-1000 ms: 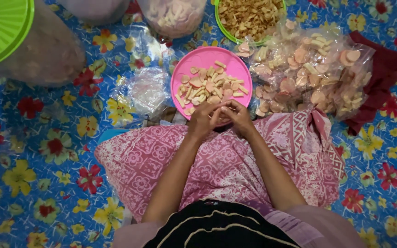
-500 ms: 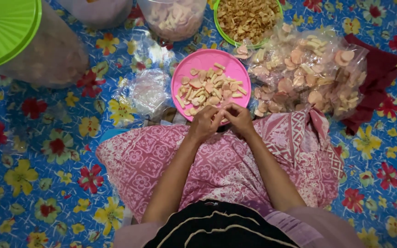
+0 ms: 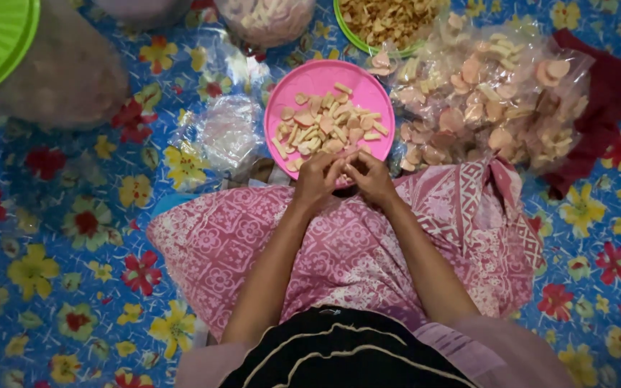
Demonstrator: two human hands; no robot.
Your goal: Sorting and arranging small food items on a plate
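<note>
While the left hand and right hand meet at the near rim of the pink plate, their fingertips pinch a small piece too hidden to identify. Pale chips already cover much of the plate. The clear bag of chips beside it looks full, so much seems left.

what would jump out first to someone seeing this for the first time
Probably the bright pink plate of pale cracker pieces at top centre, with the left hand and right hand pressed together at its near edge over a pink patterned cloth. All around lies a blue mat with red and yellow flowers, and a clear bag of crackers bulges to the plate's right.
</note>
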